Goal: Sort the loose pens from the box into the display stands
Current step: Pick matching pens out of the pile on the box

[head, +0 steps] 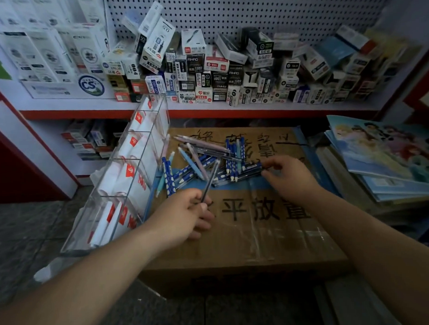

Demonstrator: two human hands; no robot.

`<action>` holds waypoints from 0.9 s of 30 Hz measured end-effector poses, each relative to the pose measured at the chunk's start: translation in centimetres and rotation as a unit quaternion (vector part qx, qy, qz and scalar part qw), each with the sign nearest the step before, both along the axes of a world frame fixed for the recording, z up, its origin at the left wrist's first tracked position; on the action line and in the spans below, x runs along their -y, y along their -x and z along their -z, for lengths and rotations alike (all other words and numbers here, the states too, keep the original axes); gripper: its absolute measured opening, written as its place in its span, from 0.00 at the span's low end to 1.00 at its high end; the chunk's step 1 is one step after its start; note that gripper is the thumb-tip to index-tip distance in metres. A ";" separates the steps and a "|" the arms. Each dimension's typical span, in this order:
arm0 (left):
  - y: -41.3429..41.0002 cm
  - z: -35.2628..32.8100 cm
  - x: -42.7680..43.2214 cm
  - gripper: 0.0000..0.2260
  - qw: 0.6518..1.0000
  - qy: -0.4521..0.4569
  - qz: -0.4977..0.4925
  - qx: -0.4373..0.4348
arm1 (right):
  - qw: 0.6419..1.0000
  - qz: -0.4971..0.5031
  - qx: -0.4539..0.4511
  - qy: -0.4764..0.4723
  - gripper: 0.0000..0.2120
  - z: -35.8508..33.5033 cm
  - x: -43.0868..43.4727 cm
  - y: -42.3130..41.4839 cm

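Several loose pens [203, 160], blue dotted and pastel ones, lie in a heap on top of a closed cardboard box [255, 234]. My left hand [186, 212] pinches one dark slim pen [212, 177], which points up and away over the heap. My right hand [288, 175] reaches to the right end of the heap, its fingertips curled round a blue pen [248, 172] lying there. A clear acrylic display stand [126, 175] with several compartments leans at the left of the box, with white and red packets in it.
A shelf [206, 109] behind holds many stacked pen boxes under a pegboard. A pile of notebooks [383, 156] lies to the right of the box. More small boxes sit on a lower shelf at the left. The floor is dark stone.
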State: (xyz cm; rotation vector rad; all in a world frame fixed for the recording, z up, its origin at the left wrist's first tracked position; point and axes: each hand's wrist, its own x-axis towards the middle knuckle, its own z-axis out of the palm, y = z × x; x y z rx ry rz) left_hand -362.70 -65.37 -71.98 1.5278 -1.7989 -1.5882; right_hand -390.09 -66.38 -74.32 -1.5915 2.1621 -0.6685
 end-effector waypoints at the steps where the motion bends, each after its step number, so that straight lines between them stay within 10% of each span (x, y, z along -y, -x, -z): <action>1: -0.1 0.0 -0.1 0.07 1.000 -0.018 -0.016 -0.013 | 1.000 -0.012 -0.027 -0.011 0.13 0.5 0.3 0.1; 13: 0.2 0.3 0.0 0.07 0.999 -0.011 -0.026 -0.028 | 0.981 -0.101 -0.136 -0.090 0.06 0.9 0.3 0.9; 21: 0.7 0.0 0.0 0.10 0.996 0.061 -0.036 -0.045 | 0.977 -0.153 0.120 -0.092 0.01 -4.7 -2.6 0.4; 27: 1.7 -0.5 -0.9 0.11 0.993 -0.067 0.026 -0.093 | 0.961 -0.174 0.214 -0.041 0.05 -5.8 -2.5 -2.4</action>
